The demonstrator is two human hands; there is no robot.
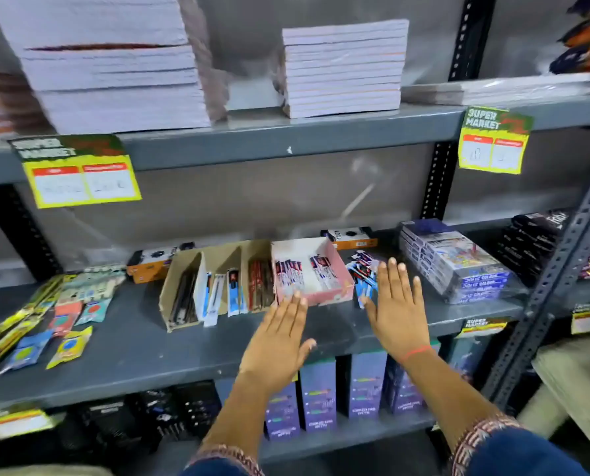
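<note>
- the left hand (280,341) is held flat over the grey shelf (142,352), fingers straight and close together, nothing gripped.
- its fingertips are seen at the front wall of the pink box (324,296); contact cannot be told.
- the right hand (395,314) is also held flat, fingers straight and slightly apart, nothing held.
- the pink box, with pen packets inside, is placed mid-shelf between a brown divided carton (183,266) and loose pen packets (362,269).
- the loose pen packets are partly covered by the right hand's fingers.
- a wrapped stack of colour boxes (458,266) is set further right.
</note>
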